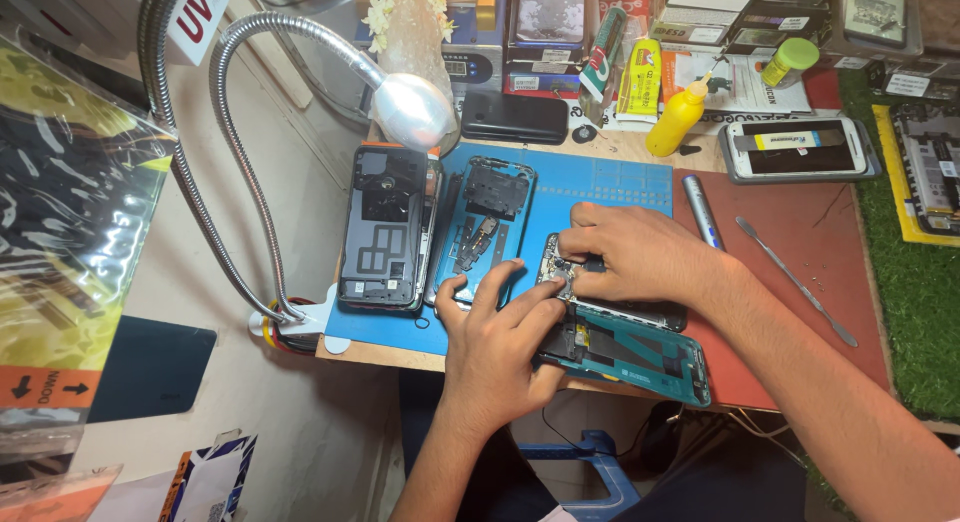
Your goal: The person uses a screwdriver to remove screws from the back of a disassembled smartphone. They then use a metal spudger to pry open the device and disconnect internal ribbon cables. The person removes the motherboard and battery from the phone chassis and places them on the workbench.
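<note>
The right hand [630, 250] pinches a small part with thumb and fingertips against the upper end of the opened phone [625, 337], which lies at the front edge of the desk [800, 252]. What the part is cannot be made out; the fingers cover it. The left hand [500, 332] presses down on the phone's left side, fingers spread and closed on nothing, seemingly to keep the body from sliding under the work. The phone's teal inner frame shows below the hands; its top half is hidden. Just left, on the blue mat [600, 187], lie a teal back shell [487, 227] and a dark phone housing [385, 227], set aside within reach. A metal spudger [797, 280] and a grey pen-shaped tool [700, 210] rest to the right. A gooseneck lamp [410, 107] bends over the mat.
</note>
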